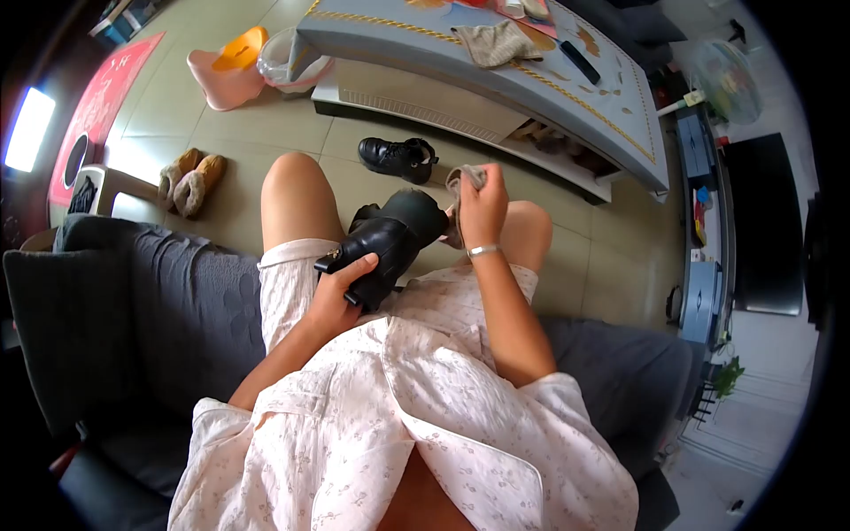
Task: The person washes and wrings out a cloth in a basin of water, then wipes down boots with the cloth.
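A black leather boot [394,241] lies tilted over my lap, its toe or heel end pointing toward the table. My left hand [339,292] grips the boot's near end, thumb on top and the other fingers hidden beneath. Beside the boot's far end, my right hand [483,208] is closed around a bunched beige cloth [467,180], part of which hangs down close to the boot. Whether the cloth touches the boot I cannot tell. The other black boot [397,159] lies on the tiled floor just beyond my knees.
A long table [531,84] with a grey cover stands ahead, bearing a folded cloth [498,44] and a black remote [581,63]. Furry brown slippers [197,184], a stool [124,186] and a pink potty [226,81] are on the left. I sit on a grey sofa [190,301].
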The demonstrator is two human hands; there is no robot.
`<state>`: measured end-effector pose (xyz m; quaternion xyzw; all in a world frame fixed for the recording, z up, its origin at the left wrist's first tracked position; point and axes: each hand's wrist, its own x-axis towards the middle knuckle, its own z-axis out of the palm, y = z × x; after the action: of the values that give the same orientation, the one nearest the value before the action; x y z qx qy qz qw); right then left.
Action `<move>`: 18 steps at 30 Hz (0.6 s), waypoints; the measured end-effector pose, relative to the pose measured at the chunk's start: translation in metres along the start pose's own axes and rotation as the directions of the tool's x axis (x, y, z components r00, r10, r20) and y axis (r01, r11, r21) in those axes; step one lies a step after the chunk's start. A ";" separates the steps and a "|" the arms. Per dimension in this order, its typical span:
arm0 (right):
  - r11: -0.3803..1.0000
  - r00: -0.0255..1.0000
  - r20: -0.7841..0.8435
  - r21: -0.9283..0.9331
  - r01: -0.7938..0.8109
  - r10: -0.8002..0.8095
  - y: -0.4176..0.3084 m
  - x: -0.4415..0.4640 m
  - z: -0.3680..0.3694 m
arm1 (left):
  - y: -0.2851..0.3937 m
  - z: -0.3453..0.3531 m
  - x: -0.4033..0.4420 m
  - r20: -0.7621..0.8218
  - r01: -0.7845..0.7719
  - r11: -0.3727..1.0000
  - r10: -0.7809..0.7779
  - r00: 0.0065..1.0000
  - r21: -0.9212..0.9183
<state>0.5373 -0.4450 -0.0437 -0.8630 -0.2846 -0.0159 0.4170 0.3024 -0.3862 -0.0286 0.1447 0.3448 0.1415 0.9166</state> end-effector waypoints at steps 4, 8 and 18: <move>0.966 0.982 -0.058 0.182 0.186 -0.178 -0.039 -0.040 -0.022 | -0.004 -0.003 0.009 -0.009 -0.027 1.000 0.027 1.000 0.003; 0.872 0.870 0.115 -0.043 0.487 -0.480 -0.051 -0.060 0.004 | -0.010 -0.005 0.009 0.037 -0.065 0.995 0.062 0.997 0.072; 0.969 0.979 -0.111 -0.198 0.148 -0.172 0.012 -0.003 0.001 | -0.003 -0.002 0.001 0.047 -0.008 0.989 0.001 0.999 0.149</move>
<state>0.5405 -0.4515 -0.0535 -0.8700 -0.3236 -0.1313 0.3481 0.3025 -0.3882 -0.0321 0.2169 0.3328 0.1140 0.9106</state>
